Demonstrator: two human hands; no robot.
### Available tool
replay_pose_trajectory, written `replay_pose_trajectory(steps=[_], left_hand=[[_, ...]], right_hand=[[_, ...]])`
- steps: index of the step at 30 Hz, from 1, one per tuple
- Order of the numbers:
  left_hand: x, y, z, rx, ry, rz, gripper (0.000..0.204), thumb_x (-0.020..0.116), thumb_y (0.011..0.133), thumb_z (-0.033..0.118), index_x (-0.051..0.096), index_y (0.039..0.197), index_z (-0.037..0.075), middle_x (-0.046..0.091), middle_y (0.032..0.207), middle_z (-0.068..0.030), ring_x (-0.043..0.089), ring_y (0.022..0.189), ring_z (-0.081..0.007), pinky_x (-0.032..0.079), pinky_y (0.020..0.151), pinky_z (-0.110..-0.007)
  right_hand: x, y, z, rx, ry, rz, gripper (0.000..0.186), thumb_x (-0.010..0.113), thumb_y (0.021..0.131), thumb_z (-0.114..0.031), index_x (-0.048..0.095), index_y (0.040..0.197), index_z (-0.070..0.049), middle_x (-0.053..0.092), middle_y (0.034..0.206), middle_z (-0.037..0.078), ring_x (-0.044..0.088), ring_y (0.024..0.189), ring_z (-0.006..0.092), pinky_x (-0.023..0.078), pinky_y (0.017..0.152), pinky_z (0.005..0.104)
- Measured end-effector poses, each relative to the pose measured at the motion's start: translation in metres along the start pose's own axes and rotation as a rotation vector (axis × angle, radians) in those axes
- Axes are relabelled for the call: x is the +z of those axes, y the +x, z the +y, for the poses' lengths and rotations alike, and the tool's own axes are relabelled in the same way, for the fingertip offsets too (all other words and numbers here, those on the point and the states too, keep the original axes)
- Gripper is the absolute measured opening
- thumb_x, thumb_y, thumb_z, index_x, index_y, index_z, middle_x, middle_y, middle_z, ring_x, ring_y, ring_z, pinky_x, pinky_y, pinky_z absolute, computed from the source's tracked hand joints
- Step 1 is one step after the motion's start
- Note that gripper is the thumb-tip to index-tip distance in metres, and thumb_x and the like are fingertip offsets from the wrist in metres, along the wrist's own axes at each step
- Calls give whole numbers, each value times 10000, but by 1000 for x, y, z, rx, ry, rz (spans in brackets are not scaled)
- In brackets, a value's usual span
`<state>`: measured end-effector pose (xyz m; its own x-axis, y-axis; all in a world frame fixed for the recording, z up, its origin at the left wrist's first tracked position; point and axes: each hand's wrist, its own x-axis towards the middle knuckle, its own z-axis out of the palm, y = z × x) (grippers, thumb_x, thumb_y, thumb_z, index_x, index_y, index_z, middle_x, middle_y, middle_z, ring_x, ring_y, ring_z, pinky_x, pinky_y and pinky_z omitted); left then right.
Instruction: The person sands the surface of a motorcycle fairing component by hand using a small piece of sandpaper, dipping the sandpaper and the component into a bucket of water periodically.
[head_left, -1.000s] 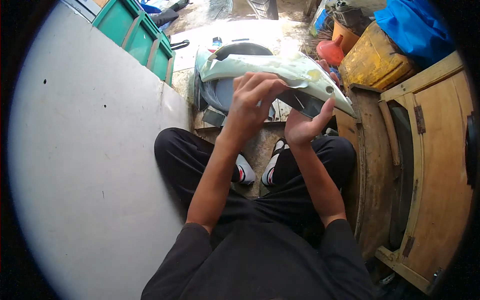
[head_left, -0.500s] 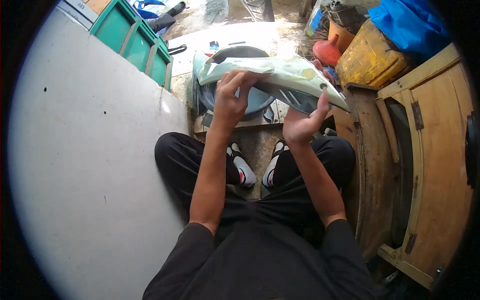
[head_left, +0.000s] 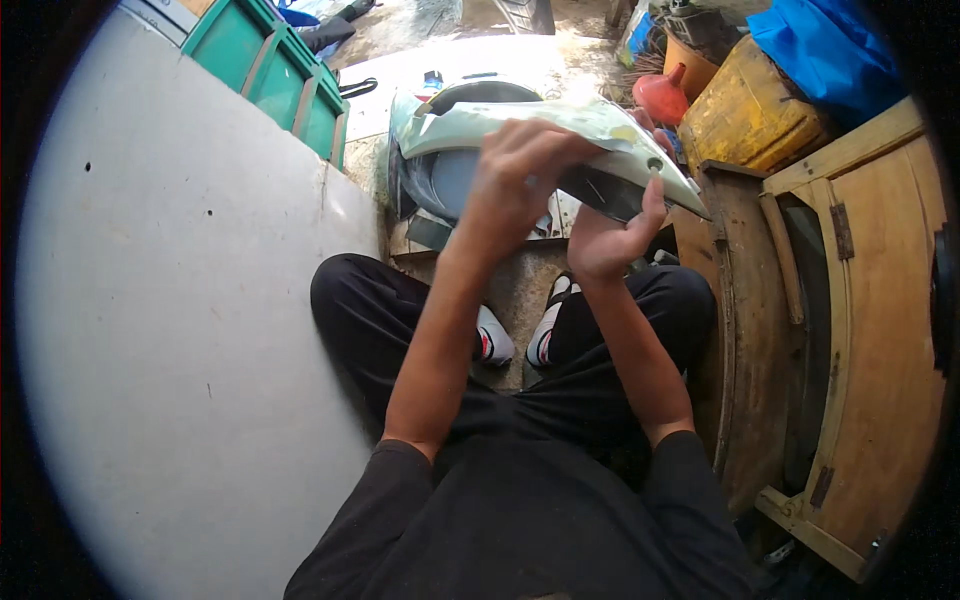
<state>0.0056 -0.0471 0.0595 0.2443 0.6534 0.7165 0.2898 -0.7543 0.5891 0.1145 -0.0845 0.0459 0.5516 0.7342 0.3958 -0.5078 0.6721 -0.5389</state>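
Note:
A pale green-white curved plastic panel (head_left: pixel 470 122), resembling a vehicle fairing, is held up in front of me with its patchy outer face upward. My right hand (head_left: pixel 615 235) grips its right end from below, thumb beside a round hole and fingertips showing past the far edge. Across the panel's near edge lies my left hand (head_left: pixel 520 175), fingers bent and slightly blurred. At its fingertips shows a thin grey sheet (head_left: pixel 616 145) that looks like sandpaper, mostly covered by the hand. Below the panel stands a dark round basin (head_left: pixel 440 190), partly hidden.
A white wall-like panel (head_left: pixel 200 300) runs along my left, with a green crate (head_left: pixel 255 70) beyond. On the right are a wooden cabinet (head_left: pixel 890 320), a yellow jerrycan (head_left: pixel 755 110), a red funnel (head_left: pixel 662 95) and a blue sheet (head_left: pixel 825 50).
My left hand has slid rightward along the panel, taking the grey sheet with it. The right hand keeps its grip on the panel's end; the view has shifted slightly.

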Motion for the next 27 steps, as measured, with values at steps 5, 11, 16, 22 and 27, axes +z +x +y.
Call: replay_pose_trajectory(steps=[5, 11, 16, 22, 27], left_hand=[[-8, -8, -22, -100, 6, 58, 191, 630, 914, 45, 755, 1042, 113, 715, 973, -62, 639, 941, -259, 465, 866, -386], [5, 2, 3, 36, 43, 63, 177, 623, 916, 47, 761, 1014, 102, 725, 936, -71, 648, 891, -268, 485, 821, -396], [-7, -16, -36, -63, 44, 138, 193, 610, 915, 48, 764, 1024, 91, 741, 921, -76, 680, 866, -265, 499, 821, -393], [10, -3, 7, 77, 123, 19, 210, 627, 879, 36, 769, 1009, 120, 736, 945, -65, 656, 911, -261, 481, 868, -388], [-9, -11, -25, -133, 50, 101, 174, 656, 896, 88, 767, 1020, 140, 721, 956, -48, 625, 911, -242, 464, 868, -384]], right_hand=[[-6, 4, 1, 12, -32, 44, 485, 402, 1001, -283, 414, 1418, -37, 470, 1480, 183, 417, 1404, 305, 273, 1198, 469], [-5, 7, 1, 11, 1, 54, 502, 402, 1002, -311, 428, 1423, -40, 476, 1483, 176, 423, 1397, 313, 287, 1189, 479], [-1, 7, -3, 18, -13, 72, 521, 371, 1017, -368, 431, 1420, -43, 471, 1485, 183, 435, 1385, 321, 301, 1181, 477], [-2, 5, -5, 28, -6, 81, 521, 375, 1018, -379, 436, 1412, -44, 477, 1479, 177, 444, 1374, 319, 311, 1175, 483], [8, 4, -4, 45, -14, 127, 522, 351, 1029, -404, 461, 1402, -55, 507, 1452, 169, 457, 1364, 308, 327, 1165, 472]])
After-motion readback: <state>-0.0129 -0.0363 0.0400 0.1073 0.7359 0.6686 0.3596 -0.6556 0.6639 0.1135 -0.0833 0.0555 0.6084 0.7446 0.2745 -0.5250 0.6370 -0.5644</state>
